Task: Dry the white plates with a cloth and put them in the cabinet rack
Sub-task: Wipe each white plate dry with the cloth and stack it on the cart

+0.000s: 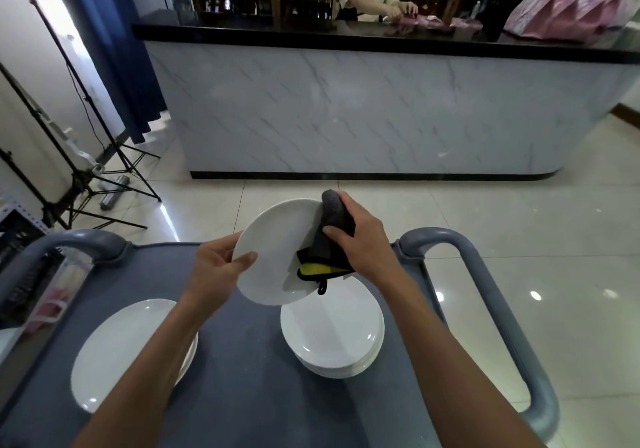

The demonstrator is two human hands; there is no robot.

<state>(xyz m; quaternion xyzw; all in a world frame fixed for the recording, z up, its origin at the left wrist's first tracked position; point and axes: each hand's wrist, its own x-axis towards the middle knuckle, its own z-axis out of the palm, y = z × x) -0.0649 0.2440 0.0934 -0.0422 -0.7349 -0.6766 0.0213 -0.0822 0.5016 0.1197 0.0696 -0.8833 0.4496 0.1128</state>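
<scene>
The white plate (273, 257) is held up in the air above the grey cart top (242, 361), tilted so its face turns up and toward the person, its far rim raised and its near rim hanging just over the right-hand stack of plates (332, 333). It looks slightly oval, with the long axis running from upper right to lower left.

The left hand (218, 267) pinches the plate's left rim, thumb on the face and fingers curled behind. The right hand (360, 239) grips a folded dark grey cloth (329, 239) with a yellow inner side and presses it against the plate's right rim.

The risk I see is that one-edge pinch: a hard wipe from the cloth could twist the plate out of the left hand and drop it onto the stack below, chipping both. A damp rim would make that slip likelier. A second stack of plates (121, 350) sits on the left of the cart, partly hidden by the forearm. The cabinet rack is not in view.
</scene>
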